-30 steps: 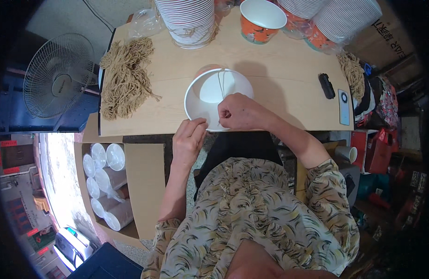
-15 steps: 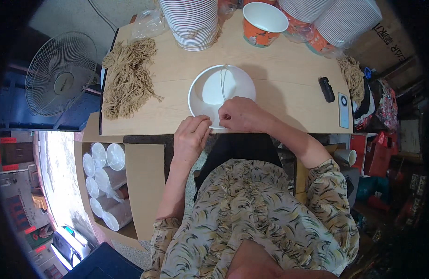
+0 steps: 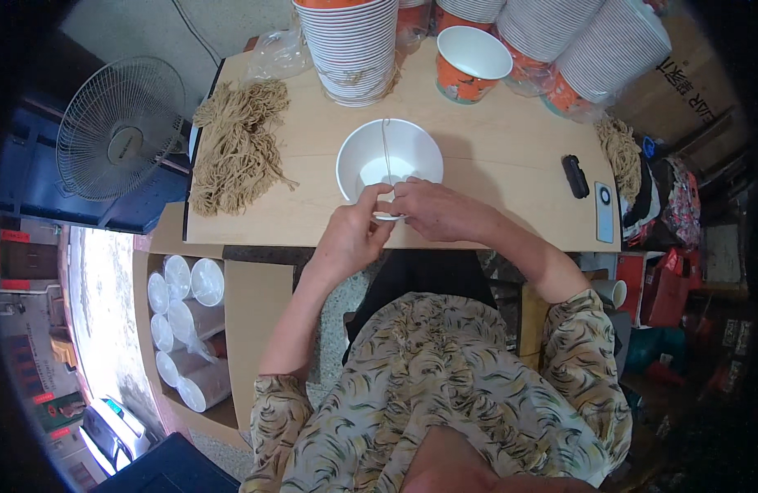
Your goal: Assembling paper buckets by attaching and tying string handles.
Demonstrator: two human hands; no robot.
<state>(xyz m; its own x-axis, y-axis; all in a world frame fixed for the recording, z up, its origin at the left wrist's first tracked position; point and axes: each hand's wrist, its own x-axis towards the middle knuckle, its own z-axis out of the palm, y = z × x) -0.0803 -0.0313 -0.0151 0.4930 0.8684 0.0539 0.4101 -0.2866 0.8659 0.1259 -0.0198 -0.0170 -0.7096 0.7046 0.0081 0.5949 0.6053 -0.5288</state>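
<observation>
A white-lined paper bucket [image 3: 354, 168] stands at the table's near edge, its mouth facing up. From its far rim a thin tan cord [image 3: 386, 148] runs across the mouth to the near side. At the near rim my left hand [image 3: 354, 230] is closed, with thumb and forefinger curled round the edge. Against it my right hand [image 3: 435, 212] is also closed, its fingertips pinched where the cord comes down. The cord's near end is hidden by my fingers.
Bundles of tan cord [image 3: 239, 148] lie at the table's left. Behind stand a tall bucket stack [image 3: 352, 57] and an orange-patterned bucket [image 3: 469, 82]. A black object [image 3: 575, 177] and a pale phone-like device [image 3: 604, 211] lie right. A fan [image 3: 124, 140] and carton [image 3: 260, 345] stand left.
My left hand has moved right and turned, so its fingers now meet my right hand at the near rim. My right hand stays by the cord. The whole view has shifted slightly.
</observation>
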